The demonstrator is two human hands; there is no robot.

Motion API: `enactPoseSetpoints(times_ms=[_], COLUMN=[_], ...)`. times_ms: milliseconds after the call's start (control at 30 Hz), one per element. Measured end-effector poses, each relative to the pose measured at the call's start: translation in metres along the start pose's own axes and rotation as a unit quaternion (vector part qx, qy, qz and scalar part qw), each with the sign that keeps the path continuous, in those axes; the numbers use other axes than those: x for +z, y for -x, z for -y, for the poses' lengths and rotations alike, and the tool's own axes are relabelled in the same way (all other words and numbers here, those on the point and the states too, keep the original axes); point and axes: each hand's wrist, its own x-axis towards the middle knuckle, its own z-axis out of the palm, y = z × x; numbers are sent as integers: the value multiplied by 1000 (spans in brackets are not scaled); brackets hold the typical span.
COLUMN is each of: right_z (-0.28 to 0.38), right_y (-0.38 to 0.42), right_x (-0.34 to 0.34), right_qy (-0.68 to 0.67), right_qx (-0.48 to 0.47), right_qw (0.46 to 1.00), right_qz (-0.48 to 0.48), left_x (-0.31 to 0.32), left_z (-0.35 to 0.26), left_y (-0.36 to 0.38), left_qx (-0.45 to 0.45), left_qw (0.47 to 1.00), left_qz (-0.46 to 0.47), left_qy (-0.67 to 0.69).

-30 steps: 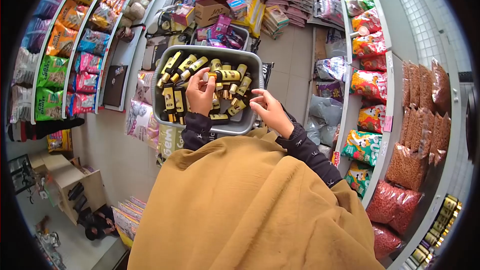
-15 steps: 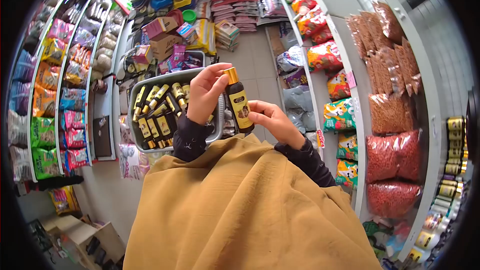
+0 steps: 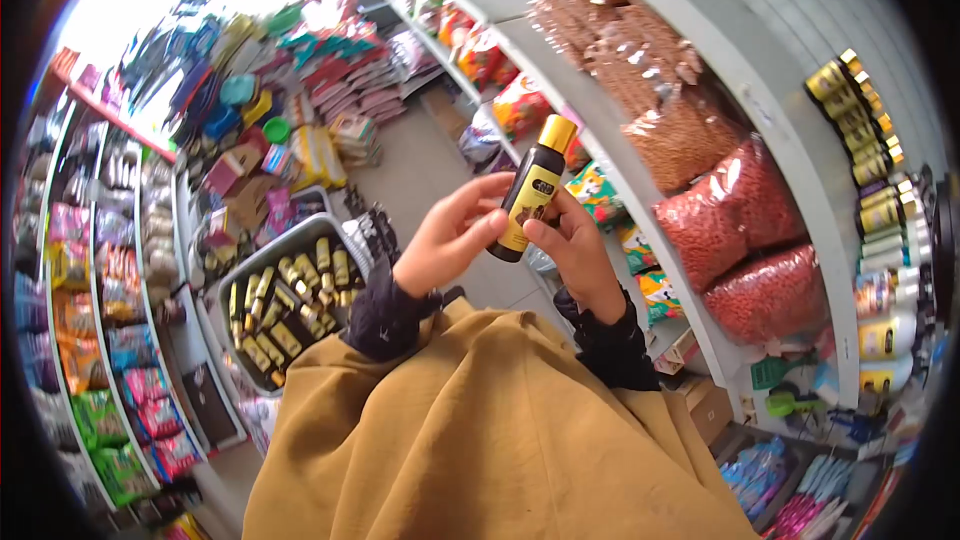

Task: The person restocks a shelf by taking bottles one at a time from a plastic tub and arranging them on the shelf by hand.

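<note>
A dark bottle (image 3: 521, 202) with a gold cap and a yellow label is held up before me, tilted with its cap up and to the right. My right hand (image 3: 583, 255) grips its lower part, thumb across the label and fingers behind. From the other side my left hand (image 3: 452, 232) closes on the bottle, its fingers reaching partly behind it. Below and left of my hands, a grey bin (image 3: 222, 290) holds several similar bottles (image 3: 285, 300), lying in different directions.
At right, a white shelf (image 3: 760, 120) carries bags of red pellets (image 3: 725, 210) and brown pellets (image 3: 675, 140). Similar gold-capped bottles (image 3: 850, 105) line a shelf farther right. Shelves of colourful packets (image 3: 100, 420) run along the left. Stacked packs (image 3: 345, 85) lie on the floor ahead.
My view has swung to the right. The bottle has risen and now leans right, and my left hand has moved from its cap down to its side.
</note>
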Motion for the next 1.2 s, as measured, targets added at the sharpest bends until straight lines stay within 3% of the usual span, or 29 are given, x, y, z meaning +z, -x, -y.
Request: enactPoseSetpoints(times_ms=[67,167,333,433,533,667,1100,1200], right_z=[13,30,55,64,88,117,156,169], right_y=[7,21,49,63,76,83,105,113], right_x=[-14,-29,-53,-73,-71,-63,-69,-72], right_qy=[16,39,106,182,104,170,261,339], right_qx=[-19,-36,-84,-125,-184,-249,-238,-229], right_qw=[1000,998,986,966,954,916,887,861], right_qz=[-18,-39,-97,-135,-212,-266,-296,-302], left_x=[16,43,66,83,96,108,128,136], left_z=[-1,-11,-9,-15,-14,-19,-24,-24], left_y=[-3,-13,-34,-43,-48,-55,-80,-91], left_qx=[-20,-78,-74,-116,-111,-100,-81,-74], left_qw=[999,988,988,966,958,947,917,907], left_qz=[43,51,126,168,211,257,344,373], left_qy=[6,122,46,161,161,162,183,180])
